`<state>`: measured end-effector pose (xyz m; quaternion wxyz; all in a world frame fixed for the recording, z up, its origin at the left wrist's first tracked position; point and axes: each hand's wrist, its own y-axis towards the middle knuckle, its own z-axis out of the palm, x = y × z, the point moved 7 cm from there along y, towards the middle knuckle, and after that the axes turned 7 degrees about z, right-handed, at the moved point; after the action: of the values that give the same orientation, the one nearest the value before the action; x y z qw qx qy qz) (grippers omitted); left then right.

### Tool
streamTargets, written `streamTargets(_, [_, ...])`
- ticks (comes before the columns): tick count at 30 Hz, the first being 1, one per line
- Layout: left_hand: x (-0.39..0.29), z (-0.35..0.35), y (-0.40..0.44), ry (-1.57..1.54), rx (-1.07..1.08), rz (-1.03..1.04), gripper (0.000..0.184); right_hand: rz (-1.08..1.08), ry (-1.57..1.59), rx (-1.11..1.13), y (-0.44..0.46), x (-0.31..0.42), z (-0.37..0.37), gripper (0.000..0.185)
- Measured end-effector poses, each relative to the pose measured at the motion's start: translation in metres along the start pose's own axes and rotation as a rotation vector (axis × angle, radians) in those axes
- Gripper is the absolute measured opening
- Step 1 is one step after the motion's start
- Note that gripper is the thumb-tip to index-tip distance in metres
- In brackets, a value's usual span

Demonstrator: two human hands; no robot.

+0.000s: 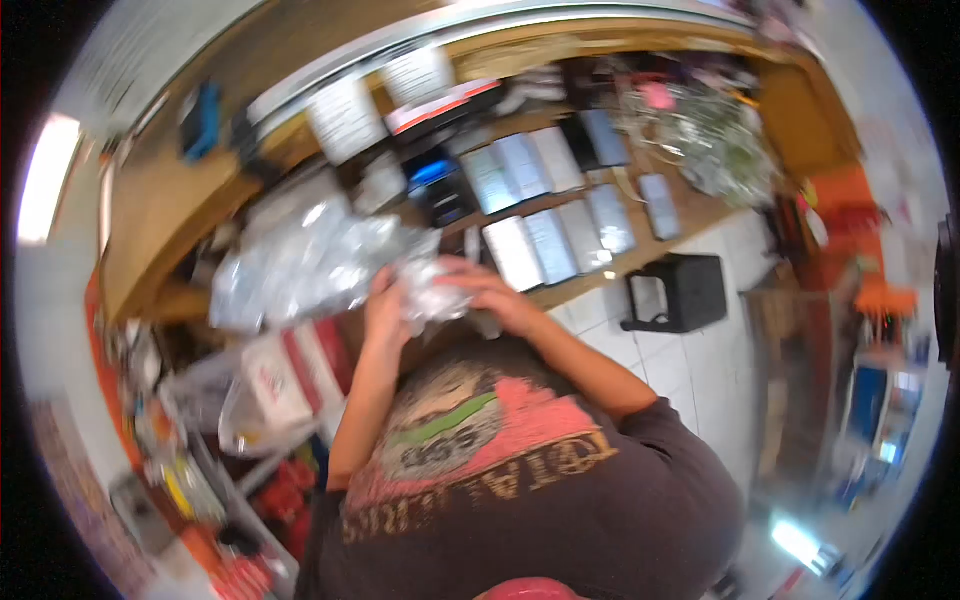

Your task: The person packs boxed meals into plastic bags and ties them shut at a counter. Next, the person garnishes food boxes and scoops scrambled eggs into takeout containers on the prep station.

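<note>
A large, crinkled clear plastic bag (300, 262) spreads to the left in front of my body. My left hand (385, 308) grips its gathered right end from the near side. Across from it, my right hand (488, 292) has its fingers curled onto the same bunched plastic. Motion blur and shiny folds hide the fingertips and whatever the bag contains. Beyond my hands, two rows of flat phone-like devices (550, 247) lie on the wooden counter (690, 222).
A black stool (682, 292) stands on the white tiled floor right of the counter. Bundled clear plastic (725, 150) lies at the far right end. Paper sheets (345, 118) with writing hang at the back. A red and white box (275, 380) sits to my lower left.
</note>
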<state>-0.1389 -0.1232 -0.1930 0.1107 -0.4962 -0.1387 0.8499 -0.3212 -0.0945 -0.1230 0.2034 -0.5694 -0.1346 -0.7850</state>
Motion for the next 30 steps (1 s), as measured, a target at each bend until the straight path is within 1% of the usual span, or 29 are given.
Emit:
streamTargets(1, [-0.013,0.015,-0.002,0.123,0.048,0.063,0.027,0.111,0.225,-0.011,-0.001,-0.036,-0.010,0.046])
streamTargets(2, [-0.017,0.023,-0.002,0.196,0.014,0.061,0.021,0.185,0.452,-0.115,-0.003,-0.034,-0.011,0.041])
streamTargets(3, [-0.023,0.033,-0.006,0.243,0.052,0.067,0.017,0.358,0.459,-0.275,-0.008,-0.030,-0.014,0.042])
streamTargets(4, [-0.023,0.029,0.000,0.355,0.082,0.168,0.019,0.379,0.480,-0.309,-0.004,-0.053,-0.022,0.040])
streamTargets(5, [-0.022,0.037,-0.004,0.357,0.066,0.185,0.020,0.245,0.504,-0.287,-0.006,-0.042,-0.021,0.040])
streamTargets(6, [-0.024,0.043,-0.007,0.359,0.030,0.214,0.020,0.265,0.434,-0.360,-0.009,-0.037,-0.023,0.050])
streamTargets(8, [-0.017,0.041,0.000,0.464,0.127,0.259,0.019,0.199,0.497,-0.312,-0.006,-0.033,-0.018,0.054])
streamTargets(9, [-0.024,0.051,-0.004,0.583,0.175,0.310,0.018,0.219,0.496,-0.275,-0.006,-0.031,-0.013,0.056])
streamTargets(10, [-0.028,0.058,0.000,0.598,0.194,0.332,0.018,0.239,0.502,-0.232,-0.006,-0.028,-0.011,0.058])
streamTargets(12, [-0.041,0.086,-0.012,0.657,0.364,0.563,0.015,0.228,0.532,-0.237,-0.013,-0.022,-0.009,0.057])
streamTargets(14, [-0.044,0.101,-0.021,0.695,0.385,0.577,0.013,0.237,0.588,-0.158,-0.017,-0.026,-0.004,0.057])
streamTargets(15, [-0.044,0.103,-0.025,0.727,0.410,0.617,0.012,0.221,0.576,-0.179,-0.021,-0.021,-0.003,0.051])
streamTargets(16, [-0.045,0.105,-0.030,0.759,0.433,0.656,0.012,0.212,0.574,-0.178,-0.021,-0.029,-0.004,0.051])
streamTargets(17, [-0.046,0.108,-0.036,0.791,0.480,0.687,0.013,0.194,0.523,-0.224,-0.019,-0.042,-0.009,0.048])
streamTargets(18, [-0.049,0.112,-0.043,0.790,0.480,0.695,0.013,0.179,0.471,-0.269,-0.019,-0.043,-0.011,0.045])
streamTargets(19, [-0.049,0.118,-0.052,0.848,0.522,0.666,0.014,0.188,0.501,-0.309,-0.022,-0.048,-0.011,0.040])
streamTargets(20, [-0.051,0.120,-0.058,0.906,0.562,0.635,0.016,0.184,0.497,-0.302,-0.022,-0.051,-0.009,0.040])
streamTargets(21, [-0.053,0.121,-0.063,1.021,0.647,0.649,0.027,0.204,0.468,-0.376,-0.025,-0.055,-0.010,0.041])
streamTargets(22, [-0.064,0.125,-0.073,1.022,0.637,0.660,0.027,0.223,0.438,-0.446,-0.028,-0.055,-0.011,0.041])
streamTargets(23, [-0.079,0.131,-0.089,1.084,0.612,0.728,0.031,0.237,0.421,-0.497,-0.031,-0.054,-0.010,0.042])
streamTargets(24, [-0.096,0.133,-0.099,1.145,0.570,0.799,0.037,0.241,0.405,-0.467,-0.031,-0.059,-0.008,0.042])
streamTargets(25, [-0.112,0.118,-0.103,1.222,0.506,0.812,0.043,0.253,0.366,-0.501,-0.033,-0.071,-0.010,0.043])
streamTargets(26, [-0.137,0.104,-0.111,1.223,0.424,0.835,0.043,0.267,0.314,-0.514,-0.031,-0.078,-0.008,0.043])
streamTargets(28, [-0.197,0.071,-0.132,1.300,0.119,0.948,0.038,0.338,0.256,-0.538,-0.031,-0.079,0.004,0.043])
streamTargets(30, [-0.253,0.001,-0.153,1.417,-0.253,1.129,0.035,0.326,0.267,-0.514,-0.025,-0.103,0.010,0.042])
